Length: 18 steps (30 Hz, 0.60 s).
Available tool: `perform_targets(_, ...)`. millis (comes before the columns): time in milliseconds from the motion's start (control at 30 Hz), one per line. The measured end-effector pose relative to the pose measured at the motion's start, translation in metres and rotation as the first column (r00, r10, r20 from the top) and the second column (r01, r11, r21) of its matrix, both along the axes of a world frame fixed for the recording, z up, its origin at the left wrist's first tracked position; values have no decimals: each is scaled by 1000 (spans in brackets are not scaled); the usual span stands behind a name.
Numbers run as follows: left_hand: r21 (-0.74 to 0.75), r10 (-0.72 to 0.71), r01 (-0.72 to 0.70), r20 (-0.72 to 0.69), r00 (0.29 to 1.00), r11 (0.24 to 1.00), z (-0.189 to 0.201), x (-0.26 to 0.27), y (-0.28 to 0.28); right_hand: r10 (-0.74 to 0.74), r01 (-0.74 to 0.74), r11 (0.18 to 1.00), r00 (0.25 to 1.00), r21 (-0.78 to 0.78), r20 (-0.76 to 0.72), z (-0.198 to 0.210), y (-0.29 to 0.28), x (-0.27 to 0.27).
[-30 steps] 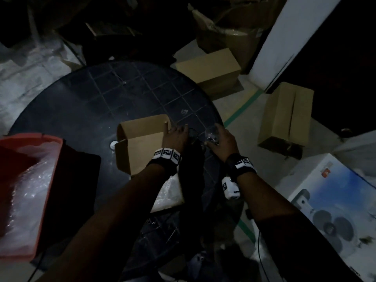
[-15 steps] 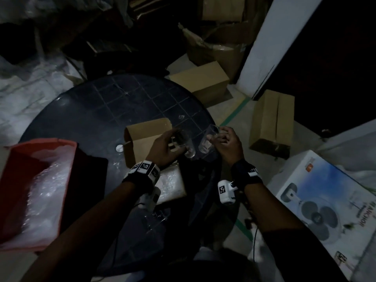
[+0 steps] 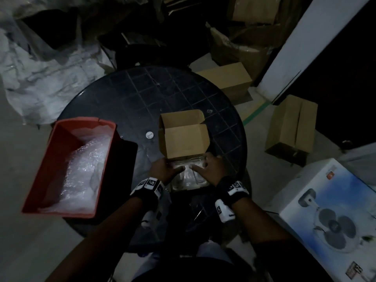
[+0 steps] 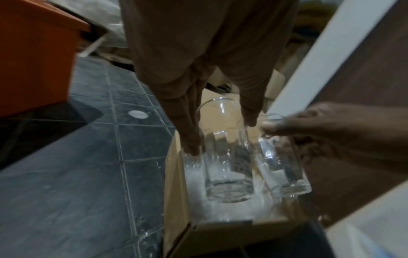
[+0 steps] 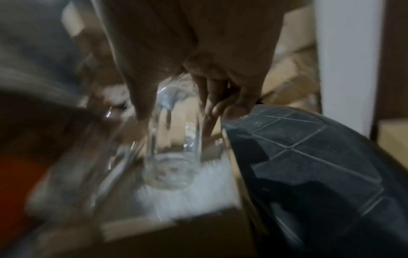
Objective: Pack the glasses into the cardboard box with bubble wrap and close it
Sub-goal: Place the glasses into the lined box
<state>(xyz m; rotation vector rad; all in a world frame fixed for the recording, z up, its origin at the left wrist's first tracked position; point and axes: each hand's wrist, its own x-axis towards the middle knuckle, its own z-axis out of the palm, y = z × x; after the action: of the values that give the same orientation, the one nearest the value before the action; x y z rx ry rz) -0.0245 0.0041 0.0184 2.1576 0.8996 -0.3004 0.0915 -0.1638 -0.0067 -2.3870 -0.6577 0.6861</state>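
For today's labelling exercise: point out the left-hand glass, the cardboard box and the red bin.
left-hand glass (image 4: 227, 167), left wrist view, on its clear side wall.
cardboard box (image 3: 186, 139), head view, on its raised flap.
red bin (image 3: 45, 169), head view, on its inner left wall.

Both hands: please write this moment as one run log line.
step: glasses into box | left hand: holds left glass | right hand: holds right glass | cardboard box: open, bubble wrap inside
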Motion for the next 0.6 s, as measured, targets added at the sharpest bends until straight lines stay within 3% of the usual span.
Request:
perform_targets(67, 44, -47, 47, 1, 999, 998, -10, 4, -6, 68, -54, 990, 992, -128, 110, -14, 4, -5)
perform_targets(167, 87, -66, 74, -90, 994, 994, -26, 12, -14, 172, -113, 935, 973, -336, 151, -35, 6, -5)
perform_targets(333, 121, -98, 132, -251, 963, 984, -43, 27, -22, 317, -195, 855, 930, -480, 188, -33, 1, 4)
perform_targets(600, 254, -289, 342, -223, 931, 905, -47, 22, -19, 286, -178, 907, 926, -382, 245, -34, -12, 7)
